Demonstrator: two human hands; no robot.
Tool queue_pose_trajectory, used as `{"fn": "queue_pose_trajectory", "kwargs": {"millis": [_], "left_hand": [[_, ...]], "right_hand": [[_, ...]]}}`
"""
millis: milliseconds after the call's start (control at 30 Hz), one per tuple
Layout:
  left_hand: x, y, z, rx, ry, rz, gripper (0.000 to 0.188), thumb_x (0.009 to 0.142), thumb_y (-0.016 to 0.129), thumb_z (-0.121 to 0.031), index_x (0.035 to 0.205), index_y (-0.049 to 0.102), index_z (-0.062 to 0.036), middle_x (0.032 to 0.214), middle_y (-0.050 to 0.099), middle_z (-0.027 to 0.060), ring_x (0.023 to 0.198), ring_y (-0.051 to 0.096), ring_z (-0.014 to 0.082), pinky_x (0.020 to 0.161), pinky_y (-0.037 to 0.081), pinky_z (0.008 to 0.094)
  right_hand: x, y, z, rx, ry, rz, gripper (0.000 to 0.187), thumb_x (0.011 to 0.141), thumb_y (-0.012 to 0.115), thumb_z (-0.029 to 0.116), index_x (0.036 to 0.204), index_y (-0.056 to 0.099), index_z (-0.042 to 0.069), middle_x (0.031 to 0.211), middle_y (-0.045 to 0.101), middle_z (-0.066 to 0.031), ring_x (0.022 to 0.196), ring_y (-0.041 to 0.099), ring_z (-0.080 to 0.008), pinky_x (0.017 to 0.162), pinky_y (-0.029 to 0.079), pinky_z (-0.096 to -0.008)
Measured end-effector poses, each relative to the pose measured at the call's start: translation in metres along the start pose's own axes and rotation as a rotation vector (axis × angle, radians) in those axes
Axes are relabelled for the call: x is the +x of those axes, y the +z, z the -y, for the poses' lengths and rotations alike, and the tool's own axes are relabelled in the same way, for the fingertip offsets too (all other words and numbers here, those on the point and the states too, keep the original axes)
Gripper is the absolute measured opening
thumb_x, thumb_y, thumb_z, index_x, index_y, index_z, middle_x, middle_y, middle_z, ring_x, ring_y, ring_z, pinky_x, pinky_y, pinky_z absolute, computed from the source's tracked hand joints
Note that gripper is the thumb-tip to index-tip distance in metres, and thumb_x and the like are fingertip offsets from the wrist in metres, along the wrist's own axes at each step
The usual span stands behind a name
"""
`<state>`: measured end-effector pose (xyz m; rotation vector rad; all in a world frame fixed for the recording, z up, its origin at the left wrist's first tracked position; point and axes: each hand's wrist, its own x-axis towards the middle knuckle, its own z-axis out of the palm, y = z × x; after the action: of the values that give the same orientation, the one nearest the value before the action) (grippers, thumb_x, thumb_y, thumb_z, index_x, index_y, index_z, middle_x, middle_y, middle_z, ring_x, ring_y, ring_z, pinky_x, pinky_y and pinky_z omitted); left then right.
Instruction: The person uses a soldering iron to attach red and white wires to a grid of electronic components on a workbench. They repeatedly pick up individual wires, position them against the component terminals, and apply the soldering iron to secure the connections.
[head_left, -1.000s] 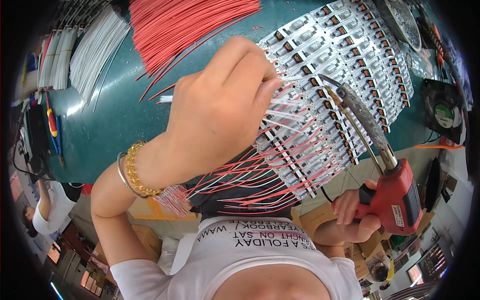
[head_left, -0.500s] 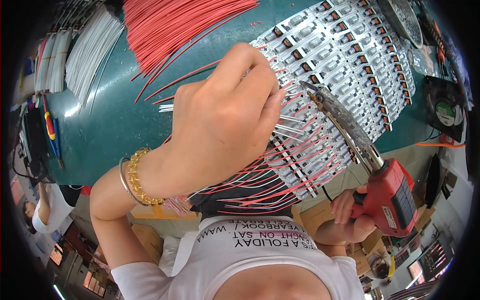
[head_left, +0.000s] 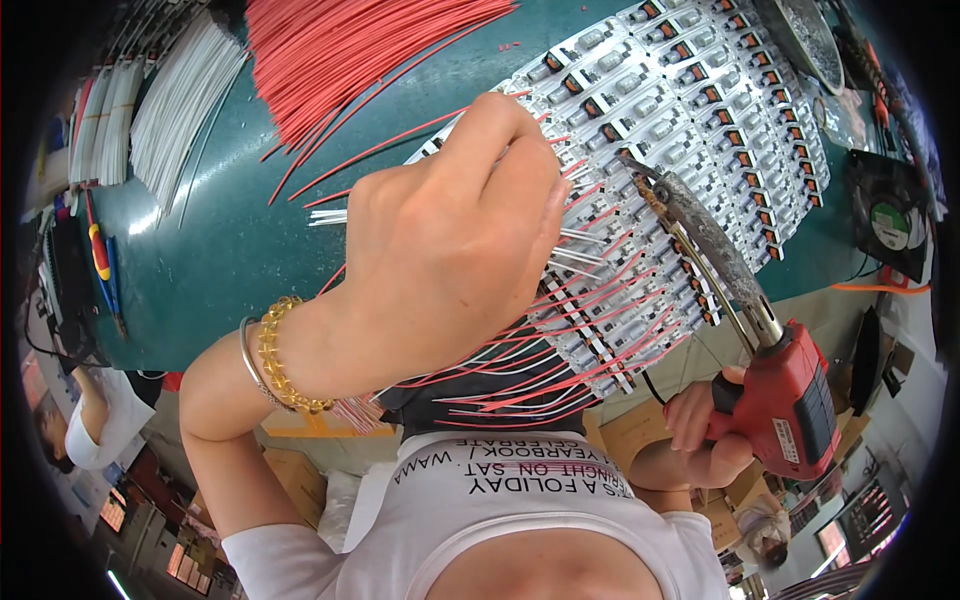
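Over silvery boards [head_left: 665, 130], pistol-shaped soldering iron [head_left: 790, 405], wires [head_left: 577, 257]

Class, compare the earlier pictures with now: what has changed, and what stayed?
The red soldering tool swung leftward toward the left hand, then partly back right. The right hand kept hold of it. Whether the left hand released anything is hidden. The red wire bundle stayed put.

You have silvery circuit boards [head_left: 690, 125] lying in close rows from the upper right down to mid-frame. Thin red and white wires [head_left: 578, 257] trail across their lower left part. Your red-and-black soldering gun [head_left: 785, 400] slants up from the lower right, metal tip over the boards (contact unclear).
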<state>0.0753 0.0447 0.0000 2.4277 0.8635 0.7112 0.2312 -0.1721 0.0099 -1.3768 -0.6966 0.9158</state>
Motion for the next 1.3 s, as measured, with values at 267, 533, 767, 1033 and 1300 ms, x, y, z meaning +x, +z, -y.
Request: {"fn": "queue_pose_trajectory", "kwargs": {"millis": [267,533,767,1033,1300], "left_hand": [[0.001,0.001,0.000,-0.021,-0.001,-0.023,0.013,0.069,0.068,0.005,0.074,0.057,-0.0001,0.080,0.058,0.0094,0.064,0.059,0.0203,0.054,0.047,0.0273],[0.005,-0.004,0.002,-0.266,-0.014,0.014,0.011,0.070,0.069,0.004,0.077,0.061,0.0005,0.083,0.059,0.0092,0.067,0.058,0.0177,0.059,0.047,0.0264],[-0.002,0.005,-0.006,-0.135,-0.007,0.029,0.012,0.069,0.069,0.006,0.077,0.061,0.0006,0.083,0.057,0.0086,0.064,0.058,0.0159,0.054,0.048,0.0250],[-0.004,0.006,-0.004,-0.122,0.009,0.022,0.014,0.068,0.068,0.006,0.078,0.061,0.0003,0.083,0.057,0.0084,0.064,0.059,0.0154,0.054,0.048,0.0250],[-0.005,0.006,-0.004,-0.100,0.017,0.018,0.013,0.068,0.068,0.005,0.076,0.061,-0.0005,0.083,0.057,0.0072,0.061,0.059,0.0151,0.052,0.048,0.0248]], "right_hand": [[-0.001,0.004,-0.001,-0.043,-0.003,-0.099,0.075,0.082,0.057,0.057,0.116,0.041,-0.008,0.047,0.043,0.0021,0.037,0.041,-0.0098,0.040,0.037,-0.0244],[-0.008,-0.008,-0.004,0.032,-0.029,-0.038,0.080,0.082,0.056,0.058,0.123,0.037,-0.008,0.047,0.043,0.0030,0.037,0.040,-0.0081,0.040,0.036,-0.0227],[-0.014,-0.008,-0.008,0.014,0.018,-0.024,0.074,0.082,0.057,0.057,0.118,0.040,-0.007,0.048,0.045,0.0016,0.038,0.042,-0.0100,0.041,0.036,-0.0243],[-0.018,-0.007,-0.006,-0.173,0.000,-0.051,0.068,0.083,0.058,0.054,0.112,0.044,-0.006,0.048,0.045,0.0003,0.039,0.043,-0.0107,0.041,0.036,-0.0249],[-0.022,-0.014,-0.010,0.046,0.020,-0.091,0.078,0.082,0.058,0.056,0.123,0.039,-0.008,0.046,0.044,0.0004,0.038,0.041,-0.0111,0.042,0.036,-0.0246]]}}
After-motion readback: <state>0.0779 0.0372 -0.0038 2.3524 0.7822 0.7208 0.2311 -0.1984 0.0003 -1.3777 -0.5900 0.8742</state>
